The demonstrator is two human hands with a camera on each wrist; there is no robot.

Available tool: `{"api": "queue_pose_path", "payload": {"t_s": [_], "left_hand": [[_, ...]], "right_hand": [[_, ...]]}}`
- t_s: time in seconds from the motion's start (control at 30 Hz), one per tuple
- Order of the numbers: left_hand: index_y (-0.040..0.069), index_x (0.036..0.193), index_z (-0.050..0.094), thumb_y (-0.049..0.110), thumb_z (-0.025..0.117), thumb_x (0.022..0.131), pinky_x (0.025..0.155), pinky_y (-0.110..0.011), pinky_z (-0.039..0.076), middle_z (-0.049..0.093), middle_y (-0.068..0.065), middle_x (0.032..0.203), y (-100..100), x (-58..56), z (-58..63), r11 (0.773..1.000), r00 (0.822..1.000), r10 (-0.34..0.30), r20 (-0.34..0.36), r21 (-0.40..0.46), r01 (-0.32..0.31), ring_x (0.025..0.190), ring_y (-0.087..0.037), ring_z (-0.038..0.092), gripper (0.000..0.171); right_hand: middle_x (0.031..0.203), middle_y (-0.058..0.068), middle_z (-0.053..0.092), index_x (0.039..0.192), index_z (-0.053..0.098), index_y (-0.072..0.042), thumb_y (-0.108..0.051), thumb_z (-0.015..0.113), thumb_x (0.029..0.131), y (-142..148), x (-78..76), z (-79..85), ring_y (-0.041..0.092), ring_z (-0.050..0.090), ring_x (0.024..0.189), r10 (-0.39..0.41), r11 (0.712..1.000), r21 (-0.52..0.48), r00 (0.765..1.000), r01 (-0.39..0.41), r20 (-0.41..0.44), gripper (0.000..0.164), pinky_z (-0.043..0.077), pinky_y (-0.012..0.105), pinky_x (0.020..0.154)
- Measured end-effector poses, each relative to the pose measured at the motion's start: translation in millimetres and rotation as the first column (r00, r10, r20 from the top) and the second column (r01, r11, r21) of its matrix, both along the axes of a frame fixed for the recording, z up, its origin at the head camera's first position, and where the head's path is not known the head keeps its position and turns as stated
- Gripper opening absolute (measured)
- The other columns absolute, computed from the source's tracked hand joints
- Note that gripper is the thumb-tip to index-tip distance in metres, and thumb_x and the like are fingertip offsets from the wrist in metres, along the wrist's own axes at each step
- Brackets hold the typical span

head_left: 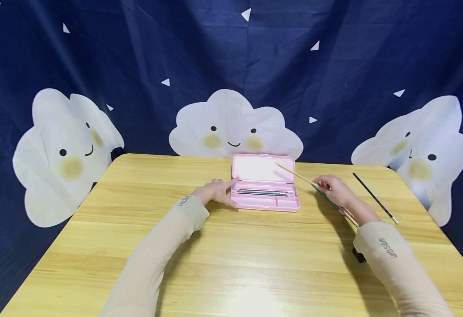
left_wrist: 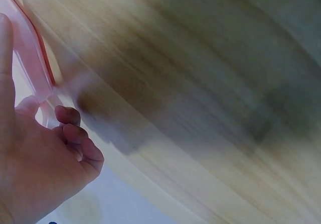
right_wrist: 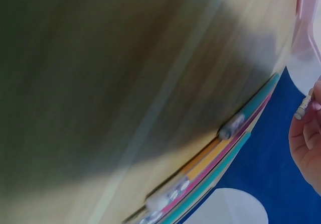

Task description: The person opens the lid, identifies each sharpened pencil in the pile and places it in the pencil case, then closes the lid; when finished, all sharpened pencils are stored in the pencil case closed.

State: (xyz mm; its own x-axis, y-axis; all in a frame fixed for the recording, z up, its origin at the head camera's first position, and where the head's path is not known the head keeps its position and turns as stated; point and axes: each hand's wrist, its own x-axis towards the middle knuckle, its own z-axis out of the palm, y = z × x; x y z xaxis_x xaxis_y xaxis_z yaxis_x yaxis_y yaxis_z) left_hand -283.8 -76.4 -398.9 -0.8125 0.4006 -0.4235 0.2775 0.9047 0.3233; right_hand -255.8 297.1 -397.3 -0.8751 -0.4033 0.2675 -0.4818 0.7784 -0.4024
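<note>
An open pink pencil case (head_left: 265,207) stands at the far middle of the table, with several pencils (head_left: 261,192) lying in its long compartment. My left hand (head_left: 215,192) touches the case's left end, thumb and index finger stretched along it; in the left wrist view the other fingers curl loosely. With my right hand (head_left: 334,190) I pinch a light wood-coloured pencil (head_left: 295,172), whose far end points toward the raised lid. Its eraser end (right_wrist: 303,107) shows at my fingertips in the right wrist view. Below that hand lie several teal, pink and yellow pencils (right_wrist: 210,169).
A black pencil (head_left: 375,198) lies to the right of my right hand on the wooden table (head_left: 223,255). Under my right wrist a small black object (head_left: 359,255) is partly visible. Behind the table hangs a dark blue curtain (head_left: 200,48) with cloud faces.
</note>
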Motion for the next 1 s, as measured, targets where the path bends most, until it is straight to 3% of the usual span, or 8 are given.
{"api": "queue_pose_path", "payload": {"t_s": [0.37,0.57,0.87,1.0], "left_hand": [[0.036,0.146,0.005,0.060,0.067,0.071,0.100,-0.053,0.028,0.024,-0.022,0.145,0,-0.1,-0.2,1.000,1.000,-0.003,-0.008,-0.002,0.003,0.129,-0.032,0.025,0.100],[0.036,0.146,0.006,0.060,0.067,0.071,0.100,-0.053,0.029,0.024,-0.022,0.145,1,-1.1,-1.6,1.000,1.000,0.004,-0.006,-0.003,-0.004,0.128,-0.032,0.026,0.100],[0.038,0.146,0.005,0.061,0.067,0.070,0.099,-0.053,0.029,0.024,-0.021,0.145,1,-1.2,-2.0,1.000,1.000,0.014,0.004,-0.002,-0.014,0.126,-0.032,0.027,0.100],[0.038,0.146,0.005,0.061,0.067,0.070,0.099,-0.053,0.029,0.023,-0.021,0.145,1,-1.1,-1.4,1.000,1.000,0.014,0.010,0.001,-0.014,0.126,-0.032,0.027,0.100]], "right_hand": [[0.072,0.004,0.050,0.094,0.064,0.000,0.010,0.054,0.080,-30,-12.9,-5.6,0.021,0.046,0.071,0.058,0.995,0.075,0.997,-0.061,0.047,0.020,0.038,0.037,0.067],[0.072,0.004,0.050,0.094,0.065,-0.002,0.011,0.054,0.079,-45,-18.0,-7.5,0.021,0.047,0.069,0.103,0.985,0.139,0.994,-0.107,0.033,0.023,0.041,0.037,0.066],[0.090,0.012,0.061,0.095,0.066,0.000,0.011,0.055,0.080,-68,-23.8,-6.3,0.028,0.056,0.086,0.145,0.971,0.179,0.987,-0.156,0.071,0.022,0.045,0.045,0.083],[0.085,0.008,0.059,0.098,0.068,-0.004,0.009,0.054,0.082,-76,-25.1,-7.0,0.024,0.055,0.082,0.125,0.969,0.199,0.987,-0.144,0.106,0.024,0.045,0.043,0.080]]}}
